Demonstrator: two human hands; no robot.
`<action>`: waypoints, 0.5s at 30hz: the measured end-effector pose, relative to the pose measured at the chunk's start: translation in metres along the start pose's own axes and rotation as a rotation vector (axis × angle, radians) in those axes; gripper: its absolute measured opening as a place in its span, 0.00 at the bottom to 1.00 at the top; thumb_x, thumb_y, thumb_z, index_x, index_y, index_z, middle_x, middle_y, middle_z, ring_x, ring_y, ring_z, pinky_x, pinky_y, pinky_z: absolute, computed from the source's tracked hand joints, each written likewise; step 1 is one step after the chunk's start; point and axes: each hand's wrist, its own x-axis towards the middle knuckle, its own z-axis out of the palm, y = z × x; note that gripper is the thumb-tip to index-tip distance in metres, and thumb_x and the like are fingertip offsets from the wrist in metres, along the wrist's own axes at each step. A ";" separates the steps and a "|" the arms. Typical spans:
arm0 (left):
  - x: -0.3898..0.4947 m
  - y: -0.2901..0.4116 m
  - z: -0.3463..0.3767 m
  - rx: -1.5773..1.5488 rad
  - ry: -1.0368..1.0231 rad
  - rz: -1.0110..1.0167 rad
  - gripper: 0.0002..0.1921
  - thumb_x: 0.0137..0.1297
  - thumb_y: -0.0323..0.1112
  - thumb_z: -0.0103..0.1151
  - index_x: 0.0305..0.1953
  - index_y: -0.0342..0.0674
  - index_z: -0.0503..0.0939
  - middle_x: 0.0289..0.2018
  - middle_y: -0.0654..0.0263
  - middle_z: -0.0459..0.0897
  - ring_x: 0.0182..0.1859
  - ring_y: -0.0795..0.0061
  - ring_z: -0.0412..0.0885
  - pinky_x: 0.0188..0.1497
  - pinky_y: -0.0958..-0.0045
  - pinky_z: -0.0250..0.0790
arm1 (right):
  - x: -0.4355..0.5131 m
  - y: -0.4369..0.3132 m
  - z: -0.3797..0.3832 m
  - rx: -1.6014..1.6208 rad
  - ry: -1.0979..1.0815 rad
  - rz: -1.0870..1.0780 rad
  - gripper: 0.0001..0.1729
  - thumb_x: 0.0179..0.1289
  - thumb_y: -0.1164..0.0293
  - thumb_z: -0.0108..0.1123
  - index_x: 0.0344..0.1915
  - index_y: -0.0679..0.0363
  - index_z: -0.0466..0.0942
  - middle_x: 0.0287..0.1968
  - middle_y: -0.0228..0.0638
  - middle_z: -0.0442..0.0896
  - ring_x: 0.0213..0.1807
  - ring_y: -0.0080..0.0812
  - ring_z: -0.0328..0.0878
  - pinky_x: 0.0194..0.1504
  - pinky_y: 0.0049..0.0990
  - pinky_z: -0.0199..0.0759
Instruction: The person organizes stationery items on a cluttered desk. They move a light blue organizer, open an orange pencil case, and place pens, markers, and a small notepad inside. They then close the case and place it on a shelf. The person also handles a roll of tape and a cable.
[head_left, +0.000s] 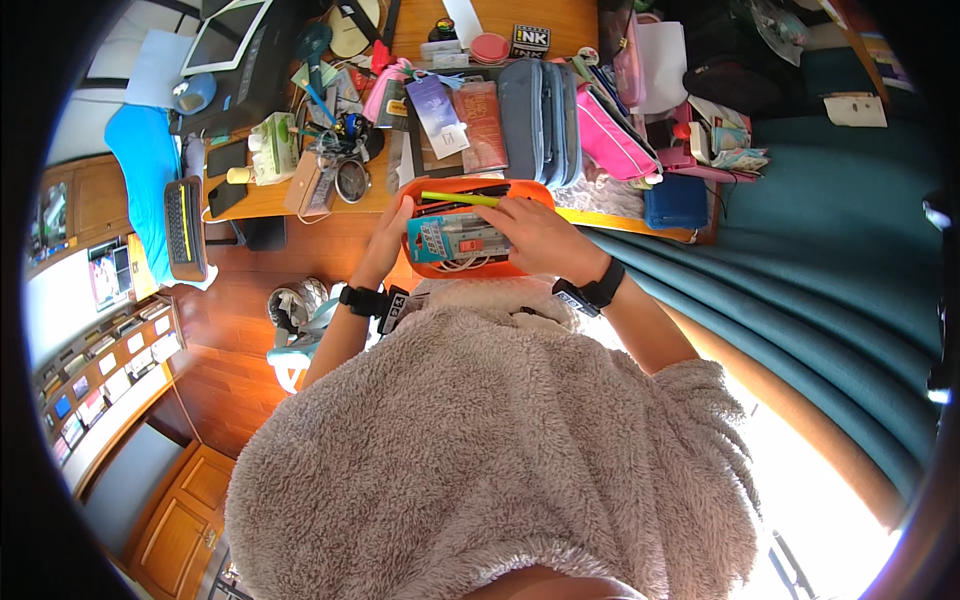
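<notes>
An orange plastic basket (544, 193) is right in front of my body, at the desk's near edge. My left hand (388, 244) holds its left side, with the thumb along the rim. Between the fingers of my right hand (544, 234) is a slim yellow-green stick, perhaps a pen (459, 198), lying across the top of the basket. Under it, inside the basket, is a blue and clear stationery pack (442, 238) bearing writing. Dark pens (450, 208) fill the far side, and a white cable (461, 265) curls at the near side. My right palm hides the basket's right part.
Beyond the basket, grey-blue zipped cases (536, 120) stand beside a pink pencil case (615, 131). A round mirror (352, 181) and a tissue pack (274, 148) are at the left. A blue wallet (676, 202) sits near the desk's right corner, by a teal curtain (832, 225).
</notes>
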 end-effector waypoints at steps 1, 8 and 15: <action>-0.001 0.002 0.004 0.007 -0.014 0.011 0.27 0.76 0.50 0.40 0.66 0.36 0.64 0.61 0.63 0.71 0.63 0.74 0.67 0.66 0.72 0.57 | -0.005 0.001 0.001 0.013 -0.014 0.025 0.37 0.47 0.82 0.55 0.63 0.57 0.67 0.49 0.41 0.74 0.52 0.45 0.72 0.52 0.39 0.68; -0.005 0.006 0.021 0.131 -0.112 0.019 0.28 0.74 0.48 0.43 0.68 0.37 0.61 0.64 0.61 0.68 0.66 0.71 0.64 0.68 0.72 0.54 | -0.025 0.010 0.008 0.034 -0.001 0.066 0.38 0.48 0.80 0.61 0.64 0.55 0.68 0.55 0.39 0.71 0.55 0.44 0.72 0.54 0.36 0.70; -0.019 -0.005 -0.002 -0.023 0.030 0.002 0.28 0.64 0.30 0.47 0.67 0.35 0.63 0.61 0.59 0.71 0.64 0.69 0.67 0.67 0.70 0.57 | -0.073 0.057 -0.013 0.413 0.345 0.192 0.13 0.58 0.79 0.61 0.45 0.64 0.78 0.45 0.42 0.81 0.49 0.39 0.78 0.50 0.29 0.72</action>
